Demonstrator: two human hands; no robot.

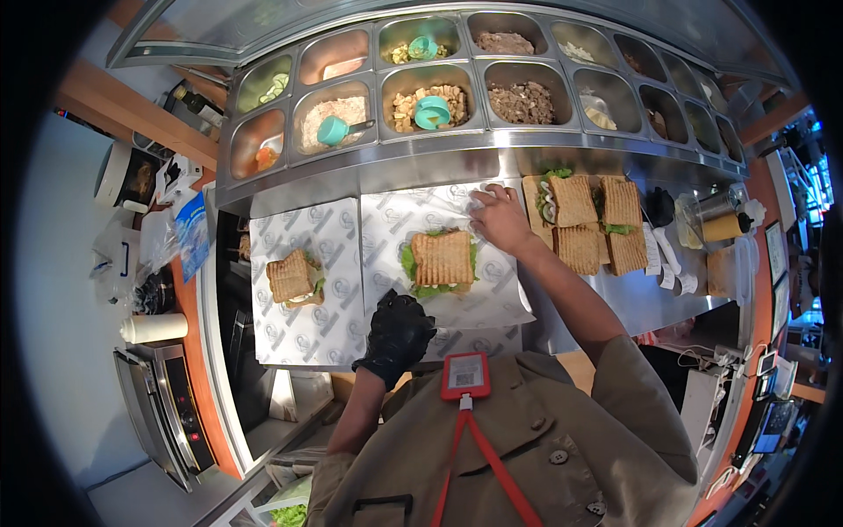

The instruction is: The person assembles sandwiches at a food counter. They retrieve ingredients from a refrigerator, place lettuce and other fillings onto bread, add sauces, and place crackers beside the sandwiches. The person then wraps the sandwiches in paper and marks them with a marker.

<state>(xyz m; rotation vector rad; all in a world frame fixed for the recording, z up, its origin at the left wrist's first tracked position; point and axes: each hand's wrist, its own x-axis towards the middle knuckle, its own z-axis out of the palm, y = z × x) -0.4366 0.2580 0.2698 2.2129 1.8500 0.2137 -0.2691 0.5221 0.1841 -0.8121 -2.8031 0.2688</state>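
Left hand: the left hand (397,332), in a black glove, rests at 6 o'clock of the middle wrapping sheet (492,294), fingers curled down onto the sheet's near edge; whether it pinches the paper I cannot tell.
Right hand: the right hand (500,218), bare, lies at 1 o'clock of the toasted sandwich (442,260), fingers spread and bent, fingertips pressing or gripping the sheet's far corner.
Sandwich: square, grill-ridged brown bread with green lettuce frilling out at its edges; it sits in the middle of the sheet, between the two hands.
Sheets: white paper with a repeated grey round print, matte and slightly creased; a second wrapping sheet (329,312) lies just beside at 9 o'clock, bearing a smaller half sandwich (293,277).
Board: at 3 o'clock of the right hand, a pale cutting board (530,186) carries four toasted sandwich pieces (597,224), lettuce showing.
Tags: white paper slips (667,263) lie on the steel counter at 3 o'clock of the board.
Badge: a red rectangular badge (464,376) with a pale card face hangs on a red lanyard at the person's chest.
Pans: shiny steel ingredient pans (518,103) line up at 12 o'clock, curved by the lens; several hold teal scoops (431,111).
Bottle: a mustard-yellow container (725,227) stands at far 3 o'clock.
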